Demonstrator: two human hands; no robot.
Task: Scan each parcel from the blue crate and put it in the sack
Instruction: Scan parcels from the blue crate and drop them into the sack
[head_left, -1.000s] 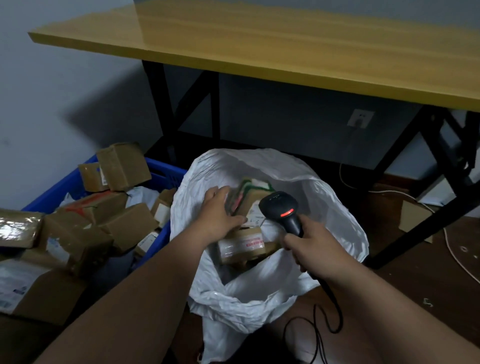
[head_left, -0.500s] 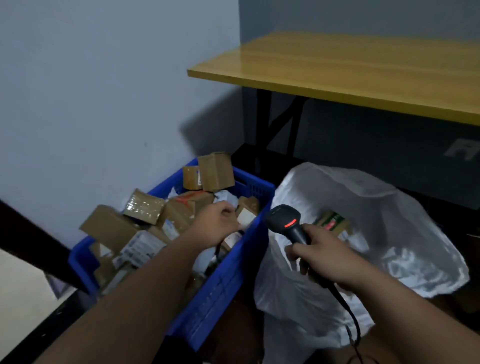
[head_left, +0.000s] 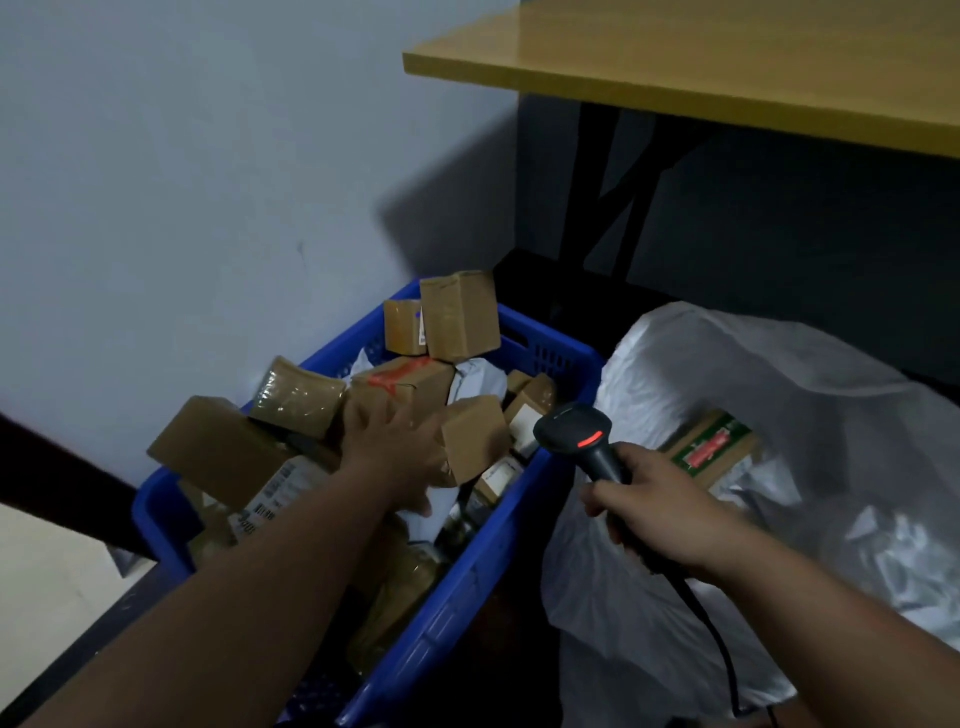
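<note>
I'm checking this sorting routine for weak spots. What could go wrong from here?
The left hand reaches into a loose heap in the blue crate; parcels perched at the far rim could tumble out. The scanner cord trails over the sack and might snag.

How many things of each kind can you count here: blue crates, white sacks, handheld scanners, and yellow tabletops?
Blue crate: 1
White sack: 1
Handheld barcode scanner: 1
Yellow tabletop: 1
Total: 4
</note>
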